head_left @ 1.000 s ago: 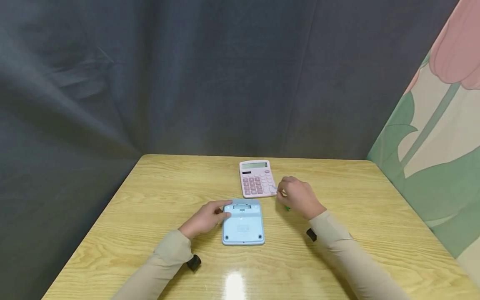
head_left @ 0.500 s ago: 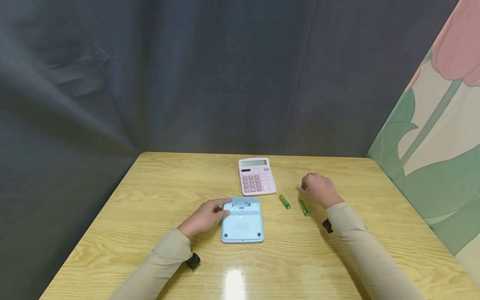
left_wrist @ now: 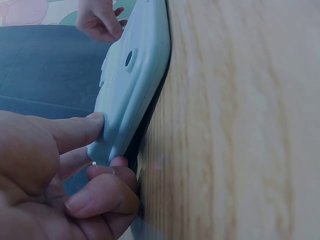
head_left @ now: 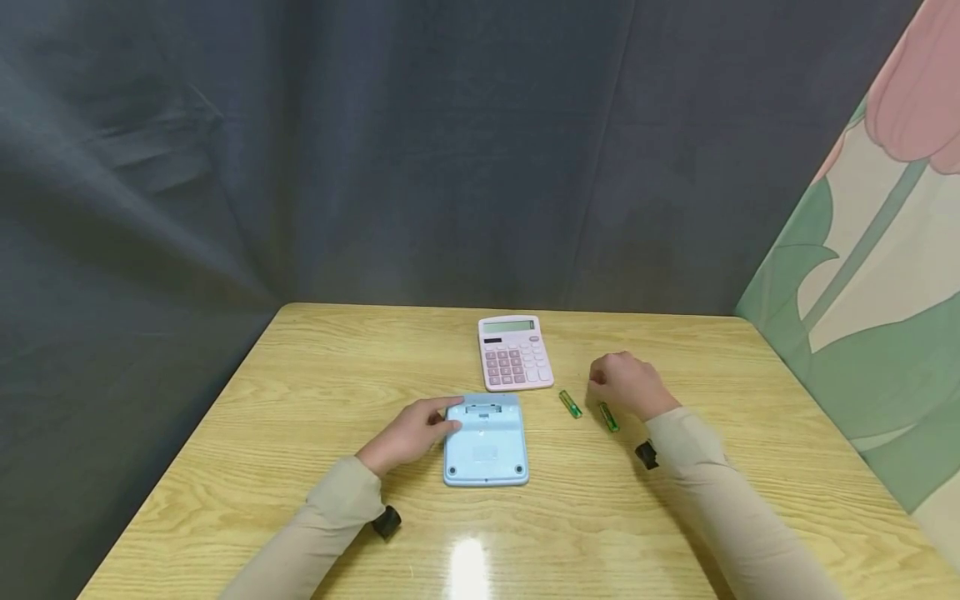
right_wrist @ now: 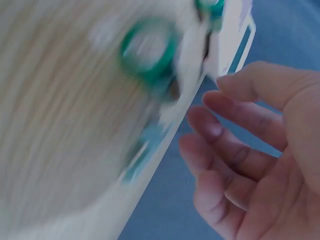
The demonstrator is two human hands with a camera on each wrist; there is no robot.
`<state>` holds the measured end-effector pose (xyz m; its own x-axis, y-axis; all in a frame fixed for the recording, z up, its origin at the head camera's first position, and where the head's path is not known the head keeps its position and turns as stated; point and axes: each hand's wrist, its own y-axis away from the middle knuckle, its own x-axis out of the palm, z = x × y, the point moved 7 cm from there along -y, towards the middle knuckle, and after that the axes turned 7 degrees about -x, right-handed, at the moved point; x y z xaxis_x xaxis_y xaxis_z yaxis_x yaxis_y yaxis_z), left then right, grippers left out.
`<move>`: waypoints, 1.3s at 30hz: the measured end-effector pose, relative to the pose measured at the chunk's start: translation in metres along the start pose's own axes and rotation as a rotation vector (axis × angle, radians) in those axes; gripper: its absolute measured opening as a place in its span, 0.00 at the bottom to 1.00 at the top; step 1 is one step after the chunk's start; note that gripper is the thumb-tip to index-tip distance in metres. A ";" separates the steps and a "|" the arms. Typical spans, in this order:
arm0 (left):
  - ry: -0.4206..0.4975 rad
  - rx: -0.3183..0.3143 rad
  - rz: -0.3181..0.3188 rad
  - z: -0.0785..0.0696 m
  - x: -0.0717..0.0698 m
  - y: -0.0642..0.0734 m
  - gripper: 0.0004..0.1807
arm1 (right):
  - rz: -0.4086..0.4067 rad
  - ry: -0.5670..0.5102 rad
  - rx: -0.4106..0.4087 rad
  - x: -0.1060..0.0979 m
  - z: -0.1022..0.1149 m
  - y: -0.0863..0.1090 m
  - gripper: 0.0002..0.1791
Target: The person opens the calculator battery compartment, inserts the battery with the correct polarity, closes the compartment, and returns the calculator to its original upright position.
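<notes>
Pinching the blue calculator (head_left: 487, 457), underside up, by its 10 o'clock edge: left hand (head_left: 407, 435). Right hand (head_left: 632, 383) loosely bent, nothing visibly gripped, thumb tip just off the fingers. Calculator should handle light, stiff, slick; grab side edges. It lies 3 o'clock of left fingers. Right fingertips: one green battery (head_left: 608, 417) at 5, another battery (head_left: 570, 404) at 8. Pink calculator (head_left: 516, 355) 1 o'clock of blue.

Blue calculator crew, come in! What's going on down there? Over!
Left grip holds blue calculator by its edge, back up. Right grip empty, two green batteries close by. Pink calculator just beyond, nothing seems to block.
</notes>
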<state>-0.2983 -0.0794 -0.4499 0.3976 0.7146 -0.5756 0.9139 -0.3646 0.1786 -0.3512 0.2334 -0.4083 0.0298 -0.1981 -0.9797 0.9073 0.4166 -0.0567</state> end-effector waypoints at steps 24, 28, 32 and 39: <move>0.010 0.000 0.001 0.000 0.000 0.001 0.26 | 0.120 -0.067 -0.034 0.030 0.051 -0.017 0.06; 0.008 -0.006 0.003 0.000 0.000 0.000 0.25 | 0.105 -0.078 -0.063 0.028 0.055 -0.017 0.07; 0.008 -0.015 0.001 0.000 -0.001 -0.001 0.25 | 0.071 -0.145 -0.110 0.024 0.063 -0.017 0.09; 0.045 -0.010 -0.011 -0.001 -0.004 -0.003 0.25 | 0.018 -0.319 -0.216 0.017 0.086 -0.016 0.10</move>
<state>-0.3024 -0.0805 -0.4468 0.3909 0.7445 -0.5412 0.9187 -0.3512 0.1805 -0.3292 0.1467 -0.4076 0.2044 -0.4411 -0.8738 0.7972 0.5931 -0.1129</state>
